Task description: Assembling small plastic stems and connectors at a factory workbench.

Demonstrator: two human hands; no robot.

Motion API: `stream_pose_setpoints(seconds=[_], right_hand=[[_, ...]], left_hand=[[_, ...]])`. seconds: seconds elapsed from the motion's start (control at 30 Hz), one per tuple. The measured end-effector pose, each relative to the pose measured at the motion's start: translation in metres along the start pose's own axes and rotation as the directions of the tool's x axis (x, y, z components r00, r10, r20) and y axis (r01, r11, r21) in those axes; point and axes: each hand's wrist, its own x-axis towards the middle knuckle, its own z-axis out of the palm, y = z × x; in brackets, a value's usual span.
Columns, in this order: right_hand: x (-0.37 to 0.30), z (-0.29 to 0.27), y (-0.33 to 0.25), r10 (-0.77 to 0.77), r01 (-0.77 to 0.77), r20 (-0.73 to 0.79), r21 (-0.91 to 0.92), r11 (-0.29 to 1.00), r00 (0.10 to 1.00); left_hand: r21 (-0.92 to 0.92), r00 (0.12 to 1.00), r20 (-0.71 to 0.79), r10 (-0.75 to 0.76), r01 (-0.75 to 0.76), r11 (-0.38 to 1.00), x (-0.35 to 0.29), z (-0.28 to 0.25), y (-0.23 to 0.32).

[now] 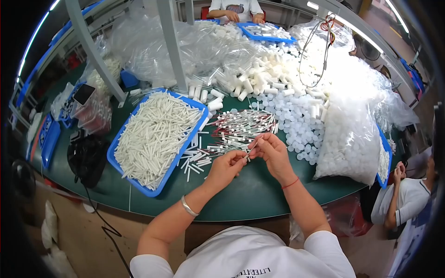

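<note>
My left hand [227, 167] and my right hand [272, 155] meet over the near middle of the green table, fingertips pinched close together. Between them is a thin wired part [249, 154] with a pale end; its finer details are hidden by my fingers. Just beyond my hands lies a pile of similar wired parts [245, 124], with red and dark leads and white ends. Loose white sticks [197, 158] are scattered to the left of my left hand. A blue tray [158, 191] heaped with slim white sticks [155, 136] stands farther left.
Translucent round caps [302, 124] spread to the right, beside a bulging clear bag [347, 153]. White cylinders [266, 74] are heaped behind. Grey posts [172, 46] rise at the table's far side. A black bag [86, 160] sits left. Other people are across the table and at right.
</note>
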Motion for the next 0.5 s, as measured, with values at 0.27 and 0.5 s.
stream_pose_setpoints(seconds=[0.27, 0.5], right_hand=[[0.002, 0.003, 0.001, -0.016, 0.025, 0.060, -0.146, 0.989, 0.998], [-0.004, 0.004, 0.010, -0.043, 0.078, 0.118, -0.313, 0.947, 0.992]], left_hand=[[-0.114, 0.998, 0.015, -0.068, 0.069, 0.991, 0.001, -0.005, 0.005], [-0.105, 0.996, -0.004, -0.092, 0.091, 0.990, -0.001, -0.013, 0.015]])
